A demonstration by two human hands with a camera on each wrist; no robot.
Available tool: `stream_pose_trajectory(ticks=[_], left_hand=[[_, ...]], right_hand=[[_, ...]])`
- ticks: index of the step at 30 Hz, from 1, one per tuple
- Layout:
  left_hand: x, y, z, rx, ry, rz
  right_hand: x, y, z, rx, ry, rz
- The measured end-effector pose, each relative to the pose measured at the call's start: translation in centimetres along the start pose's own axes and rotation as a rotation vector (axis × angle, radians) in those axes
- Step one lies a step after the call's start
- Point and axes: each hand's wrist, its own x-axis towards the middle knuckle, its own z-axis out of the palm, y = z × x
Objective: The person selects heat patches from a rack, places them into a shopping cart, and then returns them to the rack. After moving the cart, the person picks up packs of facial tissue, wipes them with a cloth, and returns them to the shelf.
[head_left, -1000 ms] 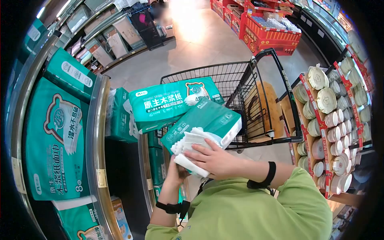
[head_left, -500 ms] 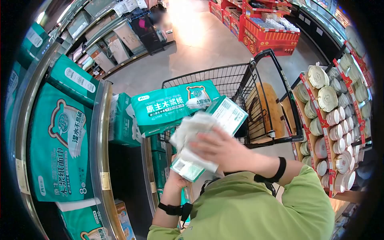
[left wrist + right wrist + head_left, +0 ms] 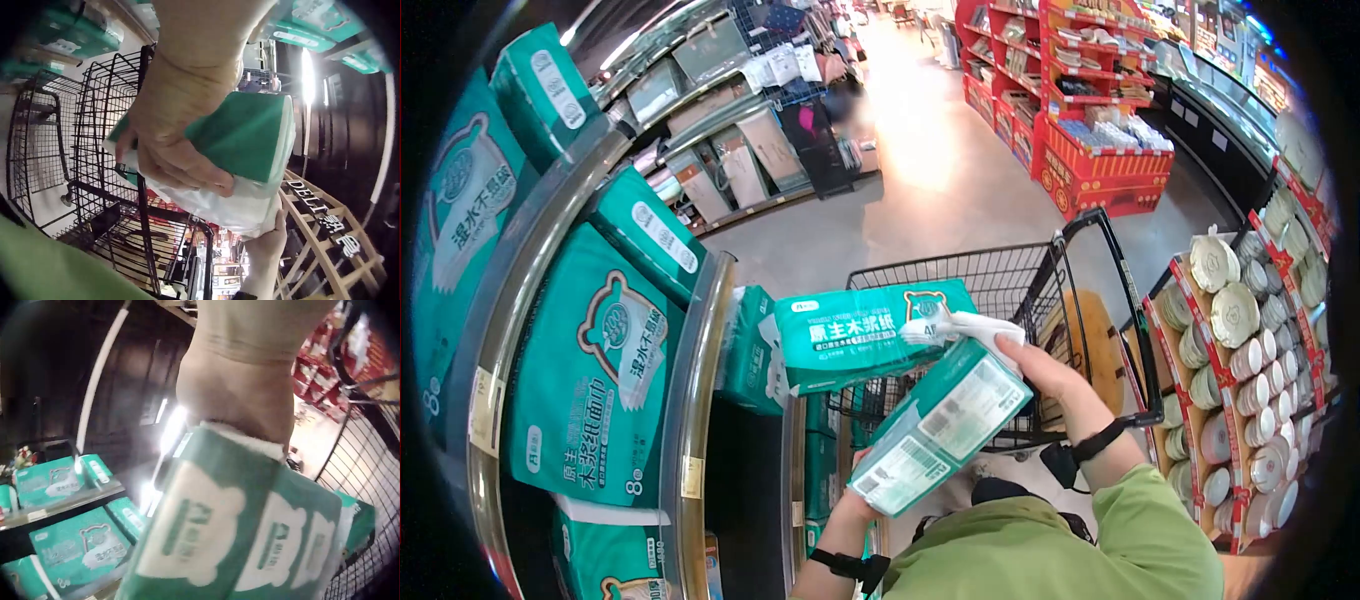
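Note:
A green and white multipack of tissues (image 3: pixel 940 425) is held between both hands, tilted, with its barcode side facing up in the head view. My left hand (image 3: pixel 181 153) grips it, fingers curled over its edge in the left wrist view; from the head, the pack hides most of that hand. At the far right end, my right hand (image 3: pixel 1040 370) holds the pack beside a white, loose-looking part (image 3: pixel 980 325). The right wrist view shows the pack's panels (image 3: pixel 194 531) with white bear shapes, the fingers hidden behind it. Another green tissue pack (image 3: pixel 870 330) lies across the cart just beyond.
A black wire shopping cart (image 3: pixel 955 265) stands in front. Shelves to the left hold large green tissue packs (image 3: pixel 595 370) behind metal shelf edges (image 3: pixel 700 400). Racks of stacked bowls (image 3: pixel 1250 365) line the right side. Farther up the aisle is a red display stand (image 3: pixel 1100 160).
The held pack has turned so its barcode side faces up. My right hand has moved from the pack's white face to its far right end. The head view has tilted upward.

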Motion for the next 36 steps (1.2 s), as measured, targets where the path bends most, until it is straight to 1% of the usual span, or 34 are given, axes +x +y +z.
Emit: stream_pose_trajectory(ticks=[1,2,4,5,6,7,8,9,10,11,12,13,14,15,16,17,18,19,20,22,24,26,27,28,29,30,31,32,34,36], left_hand=[[-0.2,0.4,-0.1,-0.066,-0.023,-0.069],[-0.1,0.5,-0.2,-0.065,-0.031,-0.059],[-0.3,0.1,0.4,0.072,0.066,0.018],[-0.5,0.1,0.2,0.072,0.063,0.024],[-0.6,0.3,-0.1,0.036,0.002,-0.023],[-0.7,0.4,-0.3,0.002,-0.062,-0.07],[-0.8,0.2,-0.6,0.006,-0.069,-0.062],[-0.9,-0.2,-1.0,0.098,0.029,0.025],[-1.1,-0.5,-0.1,0.187,0.128,0.112],[-1.9,-1.2,0.8,0.236,0.192,0.188],[-2.3,-1.3,1.1,0.235,0.188,0.196],[-2.6,-1.3,1.2,0.354,0.233,0.263],[-3.0,-1.7,1.1,0.467,0.283,0.326],[-3.8,-1.2,2.1,0.628,0.19,0.412],[-3.7,-0.5,2.7,0.771,0.037,0.633],[-4.1,0.2,3.9,0.897,0.052,0.757],[-4.2,0.7,4.7,1.089,0.03,0.942],[-5.6,0.6,7.6,1.25,0.128,1.01],[-5.6,0.9,7.9,1.236,0.145,0.999],[-5.4,1.3,7.4,1.642,0.349,1.144],[-4.0,1.6,5.4,1.668,0.393,1.104],[-2.4,1.7,3.1,1.694,0.434,1.068],[-1.7,1.7,2.4,1.637,0.391,1.155],[-1.3,1.6,1.8,1.579,0.349,1.24],[-0.9,2.0,1.2,1.58,0.35,1.222],[-1.0,1.8,1.9,1.572,0.361,1.215],[-1.4,1.5,3.1,1.607,0.387,1.209],[-1.7,1.5,3.7,1.646,0.408,1.207],[-1.3,1.8,2.5,1.68,0.429,1.195],[-0.7,1.6,0.7,1.467,0.331,1.207]], right_hand=[[1.6,1.7,-0.1,0.096,0.011,-0.012],[2.7,2.8,-0.6,0.089,0.004,-0.02],[4.0,3.9,-1.0,0.039,0.074,0.124],[5.9,6.6,-2.1,0.111,0.071,0.136],[6.1,7.3,-2.3,0.107,0.068,0.129],[6.3,7.6,-2.3,0.132,0.086,0.177],[6.4,7.9,-2.4,0.157,0.102,0.224],[6.3,8.6,-2.8,0.175,0.063,0.174],[5.2,7.0,-2.2,0.169,0.058,0.165],[3.2,5.5,-1.9,0.22,0.053,0.207],[1.2,3.8,-1.4,0.271,0.048,0.25],[0.0,2.7,-1.1,0.331,0.024,0.228],[-1.4,0.8,-0.4,0.325,0.02,0.235],[-2.7,-1.5,0.6,0.203,0.06,0.244],[-3.2,-2.6,1.1,0.08,0.098,0.255],[-2.3,-1.6,0.4,0.159,0.083,0.14],[-1.1,-0.5,-0.5,0.262,0.05,0.003],[-1.1,-1.0,-0.3,0.325,0.04,-0.077],[-1.0,-1.7,0.0,0.39,0.032,-0.158],[-0.6,-1.5,-0.1,0.513,-0.012,-0.213],[-0.9,-1.5,0.2,0.501,0.008,-0.193],[-0.8,-0.8,0.1,0.413,0.13,-0.223],[-1.2,-1.0,0.7,0.289,0.176,-0.254],[-1.1,-1.1,1.5,0.289,0.174,-0.242],[-1.0,-1.3,2.4,-0.015,0.152,-0.394],[-1.1,-1.5,3.5,-0.322,0.121,-0.54],[-1.9,-1.9,5.3,-0.896,0.332,-0.603],[-1.4,-1.2,6.8,-1.121,0.29,-0.672],[-1.9,-1.1,10.2,-1.227,0.2,-0.796],[-2.7,-1.3,12.9,-1.272,0.022,-0.864]])
